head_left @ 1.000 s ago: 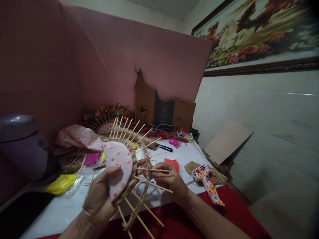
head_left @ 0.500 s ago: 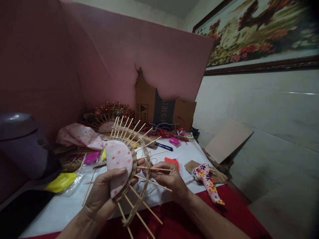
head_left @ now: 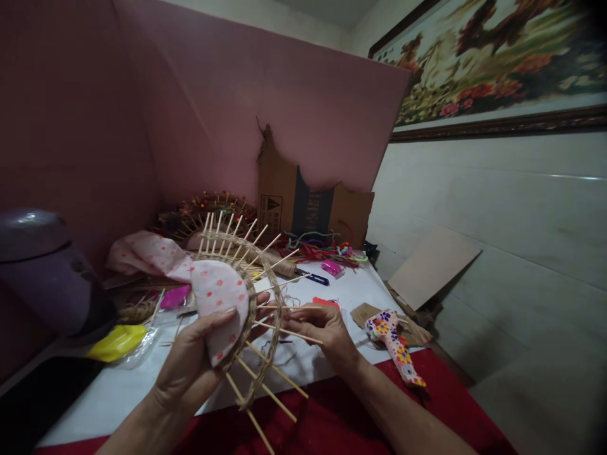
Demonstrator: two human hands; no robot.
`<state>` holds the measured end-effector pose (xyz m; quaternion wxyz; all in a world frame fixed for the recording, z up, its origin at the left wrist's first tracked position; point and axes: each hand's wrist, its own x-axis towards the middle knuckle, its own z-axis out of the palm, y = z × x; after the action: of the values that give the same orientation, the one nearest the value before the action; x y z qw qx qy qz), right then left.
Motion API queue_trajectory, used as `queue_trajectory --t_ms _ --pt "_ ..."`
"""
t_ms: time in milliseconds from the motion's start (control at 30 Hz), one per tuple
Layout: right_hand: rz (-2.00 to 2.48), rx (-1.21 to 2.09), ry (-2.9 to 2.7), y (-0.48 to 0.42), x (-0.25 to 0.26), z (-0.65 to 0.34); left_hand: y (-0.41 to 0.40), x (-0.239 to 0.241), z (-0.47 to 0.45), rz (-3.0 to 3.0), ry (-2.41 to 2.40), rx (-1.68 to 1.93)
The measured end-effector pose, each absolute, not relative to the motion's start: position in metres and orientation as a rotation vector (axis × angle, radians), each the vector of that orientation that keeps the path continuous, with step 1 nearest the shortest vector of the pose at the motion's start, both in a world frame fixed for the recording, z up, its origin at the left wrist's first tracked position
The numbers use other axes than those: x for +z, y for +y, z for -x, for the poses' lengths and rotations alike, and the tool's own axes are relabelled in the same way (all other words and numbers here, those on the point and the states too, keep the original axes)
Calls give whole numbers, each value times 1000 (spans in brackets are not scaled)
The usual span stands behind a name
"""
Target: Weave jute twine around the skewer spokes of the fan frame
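My left hand grips a half-round craft piece covered in pink flowered cloth, with wooden skewers fanning out and jute twine woven round them in arcs. The thumb lies on the cloth face, fingers behind. My right hand is closed in a pinch at the piece's right side, among the skewers, on the thin jute twine. The piece is held upright above the white table.
A flower-painted glue gun lies right of my hands on cardboard. Behind are a finished fan piece, pink cloth, coloured yarn, a blue pen, pink and yellow packets, cardboard boxes. A purple bin stands at left.
Both hands and the craft piece have shifted slightly left and up. The right hand has drawn closer to the skewers, fingers pinching tighter at the twine.
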<state>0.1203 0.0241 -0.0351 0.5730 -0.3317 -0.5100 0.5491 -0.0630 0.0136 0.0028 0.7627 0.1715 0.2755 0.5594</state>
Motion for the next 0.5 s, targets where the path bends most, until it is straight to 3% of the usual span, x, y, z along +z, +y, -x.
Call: queue_trajectory --t_ms 367,500 --pt "954 1039 -1608 25 -29 -132 18 8 74 -516 692 1281" --pt "1000 728 -1730 22 -29 -130 19 9 76 -581 704 1285"
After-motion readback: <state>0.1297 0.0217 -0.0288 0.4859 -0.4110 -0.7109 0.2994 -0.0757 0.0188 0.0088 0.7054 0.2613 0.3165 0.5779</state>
